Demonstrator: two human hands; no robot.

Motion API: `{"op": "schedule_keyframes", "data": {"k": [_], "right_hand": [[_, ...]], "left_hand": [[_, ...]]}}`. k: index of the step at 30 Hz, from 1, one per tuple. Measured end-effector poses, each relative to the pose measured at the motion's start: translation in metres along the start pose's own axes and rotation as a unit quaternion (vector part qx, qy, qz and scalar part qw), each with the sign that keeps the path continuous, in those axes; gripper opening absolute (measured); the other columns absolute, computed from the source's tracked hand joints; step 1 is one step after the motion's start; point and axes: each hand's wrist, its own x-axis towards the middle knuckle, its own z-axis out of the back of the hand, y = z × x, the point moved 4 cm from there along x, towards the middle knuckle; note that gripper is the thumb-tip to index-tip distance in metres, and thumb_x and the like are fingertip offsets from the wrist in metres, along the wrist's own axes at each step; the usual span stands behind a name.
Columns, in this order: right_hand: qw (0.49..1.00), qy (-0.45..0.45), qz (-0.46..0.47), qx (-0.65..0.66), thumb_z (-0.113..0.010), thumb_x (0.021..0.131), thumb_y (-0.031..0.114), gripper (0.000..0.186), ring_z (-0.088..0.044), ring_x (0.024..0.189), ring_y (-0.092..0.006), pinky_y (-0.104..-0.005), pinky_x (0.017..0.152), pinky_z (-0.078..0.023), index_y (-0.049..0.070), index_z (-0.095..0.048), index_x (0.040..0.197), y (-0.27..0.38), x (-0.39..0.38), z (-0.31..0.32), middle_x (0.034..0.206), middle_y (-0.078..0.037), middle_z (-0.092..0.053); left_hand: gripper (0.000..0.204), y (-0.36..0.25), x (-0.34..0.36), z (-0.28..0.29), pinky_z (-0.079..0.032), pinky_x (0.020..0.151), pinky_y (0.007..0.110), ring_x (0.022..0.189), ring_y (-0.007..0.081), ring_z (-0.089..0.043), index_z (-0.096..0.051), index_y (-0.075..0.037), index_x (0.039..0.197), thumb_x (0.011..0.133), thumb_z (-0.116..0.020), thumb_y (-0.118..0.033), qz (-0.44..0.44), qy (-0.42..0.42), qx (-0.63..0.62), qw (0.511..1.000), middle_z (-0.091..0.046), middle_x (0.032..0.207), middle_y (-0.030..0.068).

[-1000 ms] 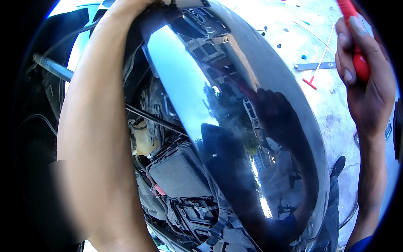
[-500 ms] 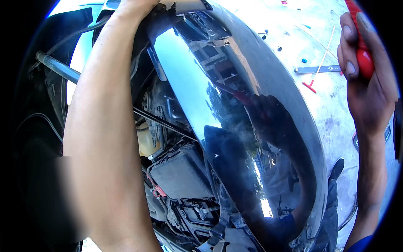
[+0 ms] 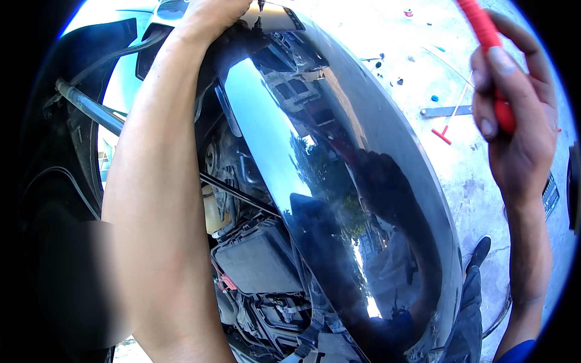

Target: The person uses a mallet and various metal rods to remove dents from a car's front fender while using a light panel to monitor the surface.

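Observation:
At the top, my left hand (image 3: pixel 216 17) is closed beside the far end of a glossy dark car body panel (image 3: pixel 417 181). A slim dark pointed piece (image 3: pixel 261 7) shows at its fingertips, tip toward the panel; most of it is hidden. My right hand (image 3: pixel 520 115) is raised over the floor at the right. Its fingers wrap around the red grip of a long-handled tool (image 3: pixel 478 27), whose far end lies beyond the picture's upper edge. My right arm and the tool reflect in the panel.
Left of the panel lies an engine bay with a black box cover (image 3: pixel 260 257) and a thin dark rod (image 3: pixel 239 192). A grey strut (image 3: pixel 91 107) stands near the raised hood. On the floor lie a red T-handled rod (image 3: pixel 442 134), a flat metal bar (image 3: pixel 448 112) and small caps.
My right hand has moved left, and the red-handled tool now leans further left. My left hand has shifted slightly right, baring the dark pointed piece. The whole view has shifted a little.

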Motion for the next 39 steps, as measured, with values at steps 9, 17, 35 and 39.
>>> {"op": "schedule_keyframes", "data": {"k": [9, 17, 35, 39], "right_hand": [[0.999, -0.019, 0.007, -0.027, -0.049, 0.106, 0.025, 0.042, -0.048, 0.056, -0.005, -0.0166, 0.053, -0.04, 0.001, -0.049, 0.141, -0.008, 0.002, 0.009, 0.099, -0.008, -0.06], [0.999, -0.018, 0.011, -0.034, -0.051, 0.105, 0.026, 0.044, -0.047, 0.056, -0.0052, -0.0164, 0.052, -0.039, 0.0, -0.048, 0.141, 0.0, 0.006, -0.003, 0.097, -0.009, -0.059], [0.987, -0.064, -0.013, 0.149, -0.063, 0.097, 0.008, 0.036, -0.049, 0.059, -0.0061, -0.0222, 0.053, -0.04, 0.004, -0.048, 0.129, 0.005, 0.003, -0.012, 0.08, -0.006, -0.061], [0.976, -0.048, -0.083, 0.197, -0.062, 0.097, 0.007, 0.034, -0.049, 0.072, -0.0048, -0.0227, 0.065, -0.039, 0.003, -0.047, 0.127, 0.009, 0.002, -0.019, 0.084, -0.004, -0.059]], "left_hand": [[0.033, 0.006, -0.003, -0.001, -0.053, 0.079, 0.033, 0.089, 0.0196, -0.068, -0.072, 0.004, 0.106, 0.088, -0.067, -0.023, 0.011, 0.006, -0.108, 0.994, -0.073, 0.094, 0.0137], [0.037, 0.019, 0.009, -0.007, -0.053, 0.085, 0.034, 0.095, 0.0224, -0.069, -0.071, 0.003, 0.114, 0.088, -0.067, -0.022, 0.02, -0.005, -0.057, 0.998, -0.074, 0.103, 0.016], [0.035, 0.011, 0.003, -0.017, -0.043, 0.067, 0.028, 0.07, 0.0113, -0.052, -0.072, 0.004, 0.097, 0.093, -0.067, -0.03, 0.018, -0.009, -0.12, 0.993, -0.058, 0.073, 0.0034], [0.032, 0.012, 0.003, -0.011, -0.048, 0.074, 0.03, 0.074, 0.0151, -0.06, -0.073, 0.005, 0.104, 0.092, -0.067, -0.025, 0.027, 0.006, -0.097, 0.995, -0.067, 0.08, 0.0093]]}}
